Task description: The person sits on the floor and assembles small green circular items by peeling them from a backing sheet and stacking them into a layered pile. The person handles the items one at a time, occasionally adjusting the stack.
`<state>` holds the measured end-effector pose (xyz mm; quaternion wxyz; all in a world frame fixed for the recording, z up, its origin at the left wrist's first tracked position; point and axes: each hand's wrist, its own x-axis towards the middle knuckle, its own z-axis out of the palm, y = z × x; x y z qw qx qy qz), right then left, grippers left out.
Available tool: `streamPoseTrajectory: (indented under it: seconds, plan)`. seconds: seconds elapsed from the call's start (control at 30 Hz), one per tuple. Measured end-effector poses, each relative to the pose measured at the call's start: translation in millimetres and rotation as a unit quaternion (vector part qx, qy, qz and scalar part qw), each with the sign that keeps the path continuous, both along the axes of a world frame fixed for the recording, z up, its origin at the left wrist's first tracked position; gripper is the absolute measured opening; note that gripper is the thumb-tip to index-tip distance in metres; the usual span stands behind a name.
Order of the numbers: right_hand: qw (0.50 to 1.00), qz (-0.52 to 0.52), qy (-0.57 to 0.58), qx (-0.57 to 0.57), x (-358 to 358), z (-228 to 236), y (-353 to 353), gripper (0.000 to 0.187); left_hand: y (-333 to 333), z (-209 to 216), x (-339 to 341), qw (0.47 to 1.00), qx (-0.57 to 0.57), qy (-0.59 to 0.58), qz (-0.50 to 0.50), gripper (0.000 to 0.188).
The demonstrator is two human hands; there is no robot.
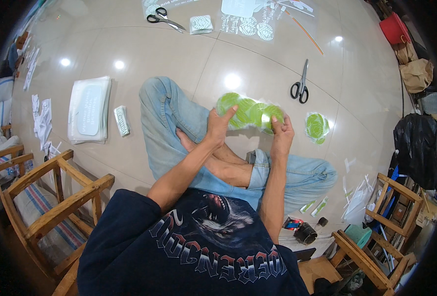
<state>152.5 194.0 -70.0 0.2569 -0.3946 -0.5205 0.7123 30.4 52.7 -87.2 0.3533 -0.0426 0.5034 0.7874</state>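
Observation:
Between my two hands, above my crossed legs, is a clear plastic strip of overlapping round green stickers point(250, 112). My left hand point(220, 123) grips its left end with the thumb on top. At the other end, my right hand point(281, 132) pinches the edge between thumb and fingers. A separate round green sticker stack point(317, 127) lies on the floor to the right of my right hand. Beyond it, black-handled scissors point(300, 86) rest with their blades pointing away from me.
A stack of clear sheets point(89, 110) and a small white bundle point(122, 121) lie at left. Farther off are more scissors point(164, 19), a cut label pile point(201, 24) and printed sheets point(248, 24). Wooden stools point(55, 197) flank me; paper scraps point(360, 200) litter the right side.

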Motion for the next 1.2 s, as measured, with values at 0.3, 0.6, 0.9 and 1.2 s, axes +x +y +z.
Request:
streamPoseTrajectory:
  seconds: [0.3,0.6,0.9,1.2]
  plan:
    - [0.935,-0.054,-0.172,0.306,-5.0,-5.0,-6.8,0.059,2.4,-5.1,-0.2,1.0,0.012,-0.001,0.026,0.033]
    - [0.995,0.081,-0.027,0.058,-7.4,-3.1,-14.7,0.02,1.9,9.6,0.9,0.997,0.041,-0.031,-0.061,0.03]
    - [0.997,0.048,-0.033,0.056,-7.0,-3.7,-12.0,0.023,1.7,8.7,-0.7,0.995,0.065,-0.048,-0.055,0.032]
    - [0.998,-0.046,-0.027,0.027,-2.8,-10.2,-0.9,0.027,3.0,7.3,-1.5,0.997,0.062,-0.029,-0.045,0.032]
